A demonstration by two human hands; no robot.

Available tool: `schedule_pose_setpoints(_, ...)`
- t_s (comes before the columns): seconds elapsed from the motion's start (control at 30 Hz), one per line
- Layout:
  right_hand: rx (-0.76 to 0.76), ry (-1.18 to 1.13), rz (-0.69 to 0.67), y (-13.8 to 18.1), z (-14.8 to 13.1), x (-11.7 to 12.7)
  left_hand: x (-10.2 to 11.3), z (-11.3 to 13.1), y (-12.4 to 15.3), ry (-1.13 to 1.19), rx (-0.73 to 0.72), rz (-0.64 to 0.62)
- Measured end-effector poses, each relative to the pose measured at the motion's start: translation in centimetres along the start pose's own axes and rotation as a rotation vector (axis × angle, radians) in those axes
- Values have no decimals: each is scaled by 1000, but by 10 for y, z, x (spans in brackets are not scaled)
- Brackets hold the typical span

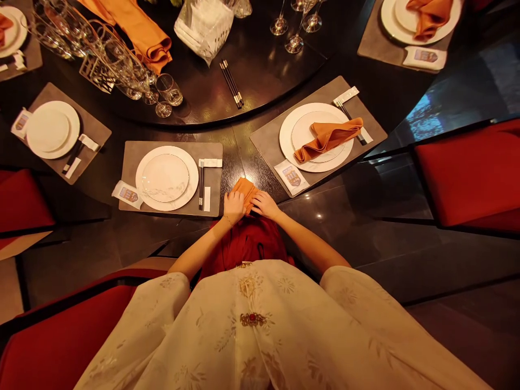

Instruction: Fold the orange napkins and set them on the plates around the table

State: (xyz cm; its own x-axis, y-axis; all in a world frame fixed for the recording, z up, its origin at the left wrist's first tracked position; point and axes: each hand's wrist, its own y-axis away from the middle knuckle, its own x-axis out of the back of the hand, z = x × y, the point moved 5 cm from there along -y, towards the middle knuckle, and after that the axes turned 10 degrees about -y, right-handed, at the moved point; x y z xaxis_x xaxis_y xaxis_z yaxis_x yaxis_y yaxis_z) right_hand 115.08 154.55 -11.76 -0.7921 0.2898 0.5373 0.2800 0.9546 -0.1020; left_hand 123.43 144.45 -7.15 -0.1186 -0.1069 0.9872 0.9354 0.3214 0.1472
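Observation:
An orange cloth napkin [245, 188], partly folded, lies at the near edge of the dark table between two place settings. My left hand [234, 207] holds its left side, fingers bent over the cloth. On the other side, my right hand [265, 206] grips the napkin's right edge, fingers closed on it. To the left, a stack of white plates [166, 197] rests on a grey placemat [130, 149] with black chopsticks [201, 184] beside it. At right, a folded orange napkin [329, 140] lies on another plate stack [286, 132].
A raised round turntable [268, 81] carries several glasses [134, 76], a pile of orange napkins [148, 40], a wrapped white basket [207, 27] and loose chopsticks [231, 84]. Red chairs [471, 168] stand around the table. Wrapped packets [291, 176] lie on the placemats.

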Motion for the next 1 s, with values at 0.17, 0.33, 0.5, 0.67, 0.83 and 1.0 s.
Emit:
schedule_pose_setpoints(0.17, -126, 60, 101, -6, 1, -4, 13, -21, -18, 208, 97, -86)
schedule_pose_setpoints(0.33, -339, 81, 310, -23, -7, 1, 41, -57, -24, 510, 217, 63)
schedule_pose_setpoints(0.5, -712, 136, 458, -34, -6, 13, 36, -43, -4, 465, 70, 158)
schedule_pose_setpoints(0.67, -872, 223, 281, -41, 5, 31, -5, -21, 14, 293, -126, 168)
schedule_pose_setpoints(0.83, -723, -47, 12, -55, 17, 58, -33, -23, 22, 183, -252, 128)
schedule_pose_setpoints(1.0, -722, -224, -165, -91, 18, 59, -36, -23, 25, 131, -328, 53)
